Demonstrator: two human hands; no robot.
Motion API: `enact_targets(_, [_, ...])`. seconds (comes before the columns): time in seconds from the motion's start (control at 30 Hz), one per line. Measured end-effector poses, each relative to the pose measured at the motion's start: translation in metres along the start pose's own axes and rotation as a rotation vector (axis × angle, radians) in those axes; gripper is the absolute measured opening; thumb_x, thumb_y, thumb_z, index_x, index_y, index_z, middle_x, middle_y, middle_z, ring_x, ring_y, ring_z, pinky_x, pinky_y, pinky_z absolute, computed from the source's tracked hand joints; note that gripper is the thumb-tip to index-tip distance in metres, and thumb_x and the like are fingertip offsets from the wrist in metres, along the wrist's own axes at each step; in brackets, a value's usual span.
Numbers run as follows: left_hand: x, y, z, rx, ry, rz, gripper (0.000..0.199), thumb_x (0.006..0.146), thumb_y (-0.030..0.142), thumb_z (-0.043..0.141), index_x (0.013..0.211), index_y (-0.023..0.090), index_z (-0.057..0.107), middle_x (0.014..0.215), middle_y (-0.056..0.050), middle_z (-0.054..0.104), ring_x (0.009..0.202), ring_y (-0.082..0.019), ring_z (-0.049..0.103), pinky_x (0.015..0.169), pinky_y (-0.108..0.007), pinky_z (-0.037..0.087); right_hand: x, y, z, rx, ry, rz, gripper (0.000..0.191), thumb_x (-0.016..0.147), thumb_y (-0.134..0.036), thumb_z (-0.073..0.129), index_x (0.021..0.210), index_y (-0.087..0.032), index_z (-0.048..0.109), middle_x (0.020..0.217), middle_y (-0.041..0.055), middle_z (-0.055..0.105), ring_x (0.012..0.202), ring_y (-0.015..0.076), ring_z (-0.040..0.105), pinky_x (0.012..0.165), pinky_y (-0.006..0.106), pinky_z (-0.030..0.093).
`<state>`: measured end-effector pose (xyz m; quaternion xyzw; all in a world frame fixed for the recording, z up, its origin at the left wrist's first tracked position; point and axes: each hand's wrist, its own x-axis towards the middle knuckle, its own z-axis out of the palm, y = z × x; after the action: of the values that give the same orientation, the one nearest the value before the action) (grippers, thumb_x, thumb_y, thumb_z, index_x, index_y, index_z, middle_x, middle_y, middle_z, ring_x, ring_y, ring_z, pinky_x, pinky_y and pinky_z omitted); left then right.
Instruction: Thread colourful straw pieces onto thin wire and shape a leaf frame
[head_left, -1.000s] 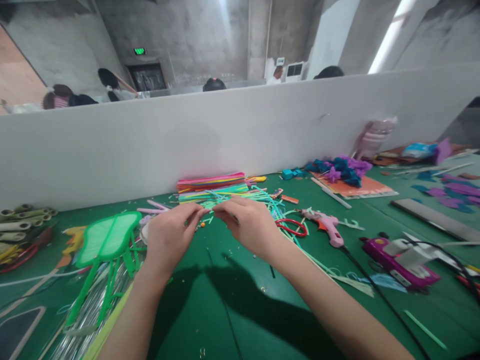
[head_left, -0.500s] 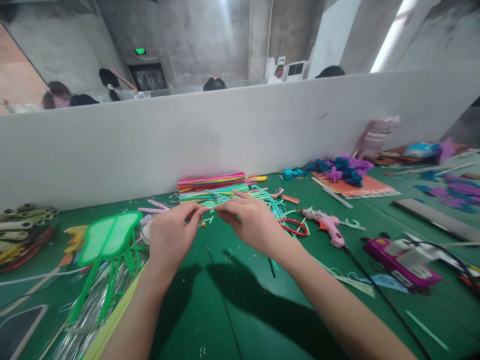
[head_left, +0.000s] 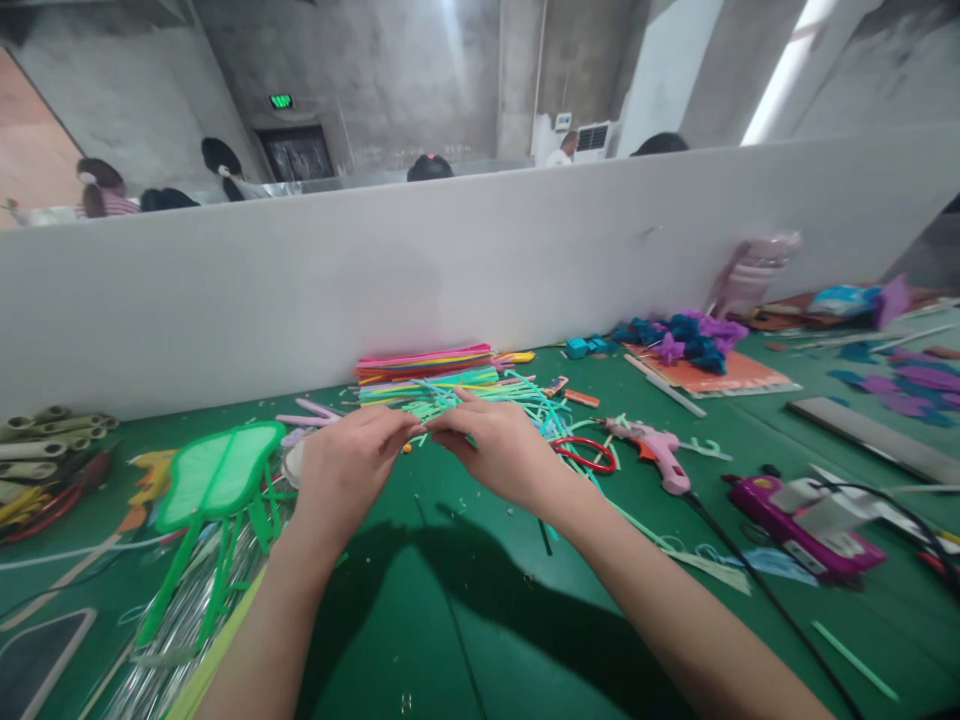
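Observation:
Over the middle of the green table (head_left: 450, 560), my left hand (head_left: 352, 460) and my right hand (head_left: 499, 445) meet nearly fingertip to fingertip. Both hands are closed in a pinch, and whatever lies between the fingers is too small to make out. Just beyond them is a stack of colored strips (head_left: 424, 364), pink and red on top, with loose mint-green strips (head_left: 517, 398) in front. A tiny orange bead (head_left: 407, 449) lies below my left fingertips. To the right of my right hand are a red ring (head_left: 600, 467) and a pink glue gun (head_left: 660, 455).
A green leaf-shaped frame (head_left: 221, 475) lies on the left over clear-wrapped sticks, near bamboo tubes (head_left: 45, 445) and a phone (head_left: 37, 660). On the right are a purple power strip (head_left: 806, 535) and purple and blue pieces (head_left: 694, 335). A white partition (head_left: 225, 300) stands behind; people sit beyond it.
My hands have come closer together, the left one moving slightly right and the right one slightly left. Beyond the partition, a person's raised arm is no longer visible and other heads have shifted.

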<state>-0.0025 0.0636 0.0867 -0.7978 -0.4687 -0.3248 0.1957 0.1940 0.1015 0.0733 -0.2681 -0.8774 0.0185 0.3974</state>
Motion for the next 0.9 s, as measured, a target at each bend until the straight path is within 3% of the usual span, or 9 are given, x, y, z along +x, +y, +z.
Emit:
enact_targets(0.3, [0.0,-0.013,-0.002,-0.142,-0.03,0.022,0.016,0.094,0.029,0.062,0.086,0.022,0.073,0.083,0.0,0.077,0.079,-0.019,0.07,0.069,-0.028,0.047,0.0,0.002,-0.009,0.041,-0.126,-0.063,0.017,0.092,-0.012,0.059,0.097,-0.019,0.074,0.085,0.0008,0.076,0.075,0.0144,0.069,0.109,0.044,0.043])
enact_targets(0.6, [0.001,-0.013,-0.004,-0.244,-0.072,0.019,0.01,0.092,0.025,0.064,0.087,0.022,0.073,0.085,0.0,0.076,0.082,-0.019,0.068,0.073,-0.029,0.048,-0.001,0.004,-0.012,0.124,-0.129,-0.121,0.033,0.087,0.002,0.048,0.096,-0.018,0.073,0.078,-0.0018,0.074,0.067,0.0121,0.067,0.112,0.043,0.044])
enact_targets(0.8, [0.003,-0.011,-0.007,-0.244,-0.048,0.04,0.012,0.093,0.028,0.064,0.087,0.022,0.073,0.083,0.0,0.076,0.081,-0.019,0.067,0.072,-0.029,0.048,0.002,0.006,-0.016,0.192,-0.073,-0.073,0.015,0.091,-0.012,0.062,0.096,-0.019,0.074,0.087,-0.0007,0.077,0.068,0.0113,0.067,0.113,0.045,0.043])
enact_targets(0.9, [0.002,-0.011,-0.007,-0.248,-0.049,0.048,0.012,0.093,0.027,0.063,0.088,0.023,0.073,0.083,0.0,0.076,0.081,-0.018,0.067,0.072,-0.029,0.049,0.002,0.006,-0.016,0.185,-0.074,-0.078,0.017,0.089,-0.008,0.062,0.092,-0.02,0.074,0.084,-0.0022,0.076,0.068,0.0106,0.067,0.114,0.047,0.04])
